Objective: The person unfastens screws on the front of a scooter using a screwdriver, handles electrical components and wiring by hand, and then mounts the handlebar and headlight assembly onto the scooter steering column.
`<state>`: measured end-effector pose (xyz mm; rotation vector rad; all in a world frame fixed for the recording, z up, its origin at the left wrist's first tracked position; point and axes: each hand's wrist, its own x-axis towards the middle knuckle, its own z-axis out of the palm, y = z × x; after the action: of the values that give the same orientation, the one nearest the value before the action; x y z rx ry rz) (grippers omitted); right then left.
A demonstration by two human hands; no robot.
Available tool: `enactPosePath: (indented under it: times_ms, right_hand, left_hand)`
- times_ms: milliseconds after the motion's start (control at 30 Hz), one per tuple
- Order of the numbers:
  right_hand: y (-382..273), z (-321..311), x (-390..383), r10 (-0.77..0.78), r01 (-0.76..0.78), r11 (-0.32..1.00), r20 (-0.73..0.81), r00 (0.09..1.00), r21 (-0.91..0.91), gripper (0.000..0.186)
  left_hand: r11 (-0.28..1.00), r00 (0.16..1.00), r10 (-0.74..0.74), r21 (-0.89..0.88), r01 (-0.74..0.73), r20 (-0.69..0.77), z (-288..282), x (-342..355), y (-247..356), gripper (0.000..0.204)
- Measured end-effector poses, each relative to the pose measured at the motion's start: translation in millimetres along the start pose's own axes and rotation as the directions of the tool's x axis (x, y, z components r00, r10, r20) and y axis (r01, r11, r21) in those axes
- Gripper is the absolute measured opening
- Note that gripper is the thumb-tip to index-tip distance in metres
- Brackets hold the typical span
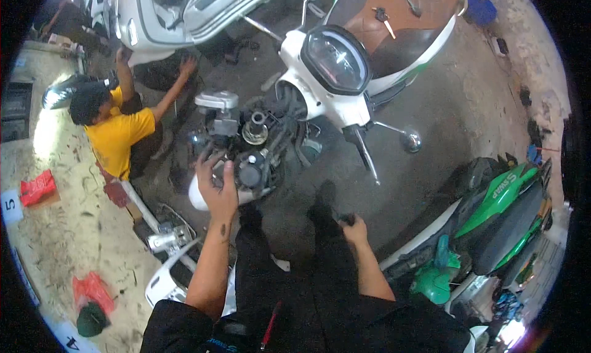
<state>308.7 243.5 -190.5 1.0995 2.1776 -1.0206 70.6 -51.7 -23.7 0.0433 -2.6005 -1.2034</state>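
Left hand: fingers spread, reaching onto the exposed steering head of a stripped scooter; palm touching or just above the wiring, cannot tell which. Right hand: closed around a small dark tool, held near the thigh, well apart from the work. White headlamp unit hangs just right of the head. Risk: loose cables may snag on the fingers; unsupported headlamp could swing. A person in yellow crouches left.

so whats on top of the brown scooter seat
A key and a small dark tool lie on the brown seat; its near end is covered by the speedometer housing.
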Motion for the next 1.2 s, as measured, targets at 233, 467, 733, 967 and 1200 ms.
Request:
enactPosePath:
  times_ms: [233,467,733,967,1200]
  right_hand:
    - [-12,2,57,0.090,-0.123,0.989,0.340,0.936,0.077,0.043]
    - [-58,84,170,-0.086,0.085,0.996,-0.032,0.996,-0.024,0.043]
    - [-87,154,358,-0.284,0.189,0.902,-0.203,0.937,-0.388,0.059]
    - [-162,130,255,-0.212,0.393,0.787,0.389,0.896,-0.476,0.063]
    - [-272,-132,90,-0.276,-0.042,0.944,0.852,0.446,0.327,0.055]
  left_hand:
    - [0.995,0.991,-0.098,-0.043,0.094,-0.092,36,-10,0,0.014]
    - [0.995,0.966,-0.091,0.024,0.099,-0.242,39,-21,-13,0.010]
    - [0.997,0.955,-0.057,-0.071,0.038,-0.293,54,-23,-20,0.008]
    - [0.992,0.954,-0.126,-0.016,0.127,-0.274,36,-37,-29,0.011]
    - [0.971,0.951,-0.234,0.003,0.239,-0.204,51,-27,-14,0.017]
